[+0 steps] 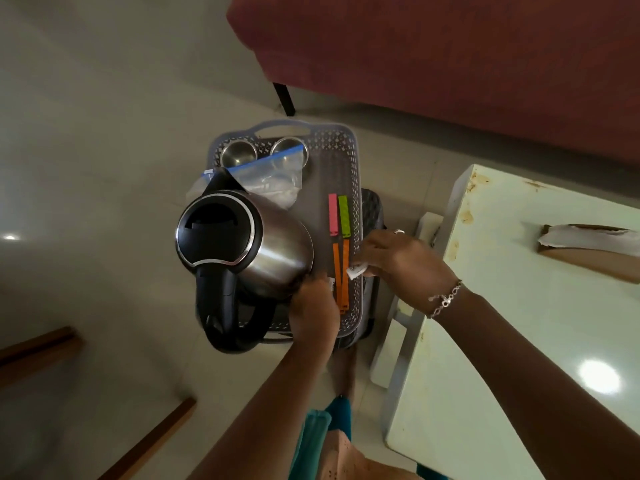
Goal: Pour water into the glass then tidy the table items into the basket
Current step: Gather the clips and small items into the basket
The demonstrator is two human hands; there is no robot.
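A steel electric kettle (256, 244) with a black lid and handle rests tilted in the grey perforated basket (346, 147). My left hand (313, 310) presses against the kettle's lower side near its base. My right hand (398, 261) is over the basket's right rim, pinching a small white tag or packet (356, 271). Two steel cups (239, 152) stand at the basket's far end, partly under a clear zip bag (273, 178). Pink (332, 214), green (344, 216) and orange clips (341, 271) lie along the basket's right side.
The basket sits on a dark stool (372, 209) on the tiled floor. A white table (519, 323) stands at the right with a torn cardboard piece (588, 244) on it. A maroon-covered bed (450, 57) fills the back. Wooden pieces (38, 351) lie at lower left.
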